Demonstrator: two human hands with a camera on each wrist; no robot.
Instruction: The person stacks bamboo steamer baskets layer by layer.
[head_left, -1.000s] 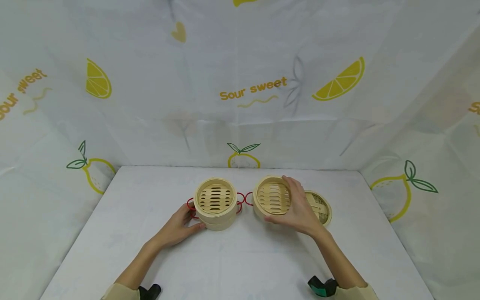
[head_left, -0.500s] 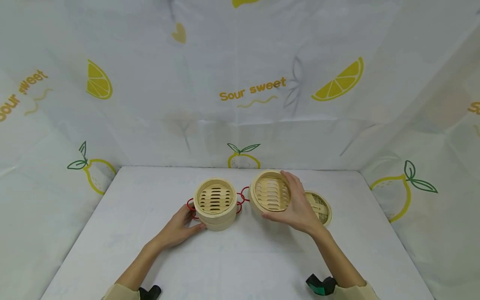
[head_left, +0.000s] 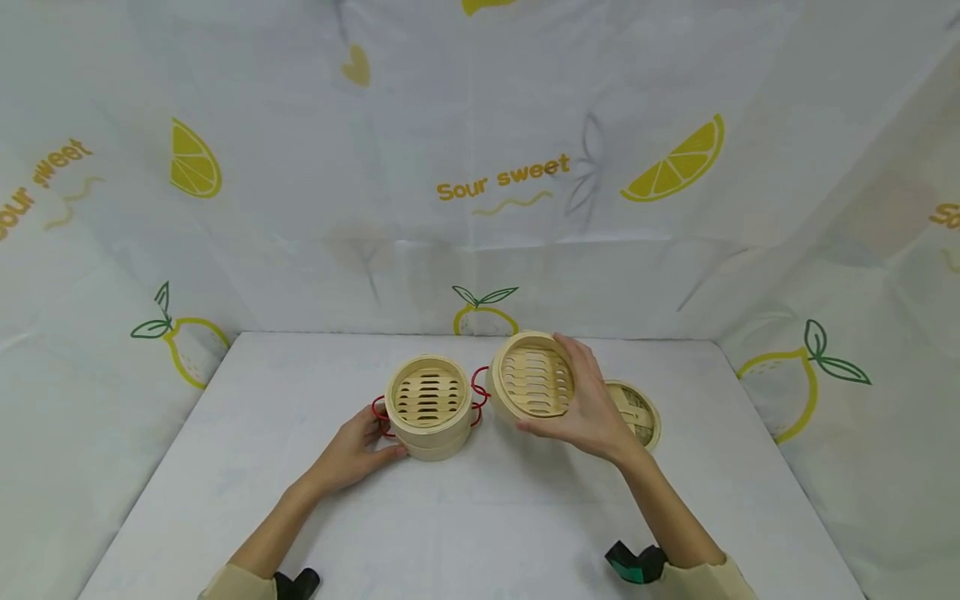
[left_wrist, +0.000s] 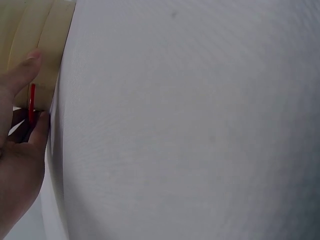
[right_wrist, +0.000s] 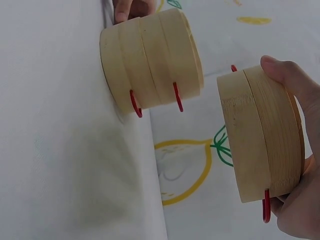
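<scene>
Two stacked bamboo steamer baskets point(head_left: 429, 442) with red side handles stand on the white table. My left hand point(head_left: 358, 450) holds the stack from the left, thumb on its near side and fingers behind. In the left wrist view the thumb point(left_wrist: 27, 70) presses the bamboo wall beside a red handle point(left_wrist: 32, 102). My right hand point(head_left: 588, 417) grips a third bamboo steamer basket point(right_wrist: 262, 135) by its right side. It hangs above the table, slightly tilted, just right of the stack. Its slatted floor point(head_left: 534, 379) faces the head camera.
A round woven bamboo lid point(head_left: 637, 414) lies on the table behind the right hand, partly covered by it. White cloth point(head_left: 480, 267) with lemon prints hangs behind the white tabletop point(head_left: 480, 533) and along both sides.
My right hand has lifted the third steamer basket off the table and moved it up and left toward the stack. The left hand stays at the stack.
</scene>
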